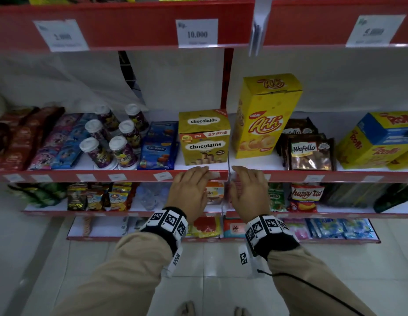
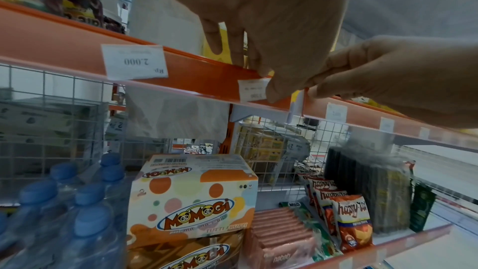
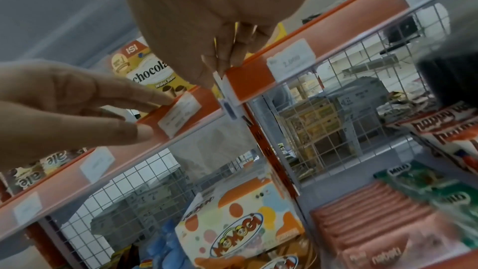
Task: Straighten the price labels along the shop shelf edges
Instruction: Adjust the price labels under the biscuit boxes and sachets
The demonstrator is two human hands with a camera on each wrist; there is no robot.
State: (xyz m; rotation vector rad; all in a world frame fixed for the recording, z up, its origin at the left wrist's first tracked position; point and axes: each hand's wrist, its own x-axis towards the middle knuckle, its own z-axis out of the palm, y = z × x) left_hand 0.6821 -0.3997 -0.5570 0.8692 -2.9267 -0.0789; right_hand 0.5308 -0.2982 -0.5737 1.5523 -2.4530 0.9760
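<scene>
On the middle shelf's red edge rail [image 1: 134, 175] my left hand [image 1: 198, 176] lies with straight fingers over a small white price label [image 1: 214, 174]. In the left wrist view its thumb [image 2: 274, 89] covers the right end of that label [image 2: 249, 89], and the other fingers rest on the rail's top. The right wrist view shows the label [image 3: 178, 115] sitting slightly askew. My right hand [image 1: 241, 176] pinches the left end of the neighbouring rail [image 3: 248, 81] with bunched fingertips [image 3: 222, 62]. Further left, another label [image 1: 162, 176] sits tilted.
A Chocolatos box [image 1: 204, 137] and a tall yellow Ahh box [image 1: 264, 119] stand just behind the hands. Below are a Momogi box [image 2: 194, 197], water bottles [image 2: 85, 201] and snack bags [image 2: 351, 222]. The upper rail carries a 10.000 label [image 1: 197, 33].
</scene>
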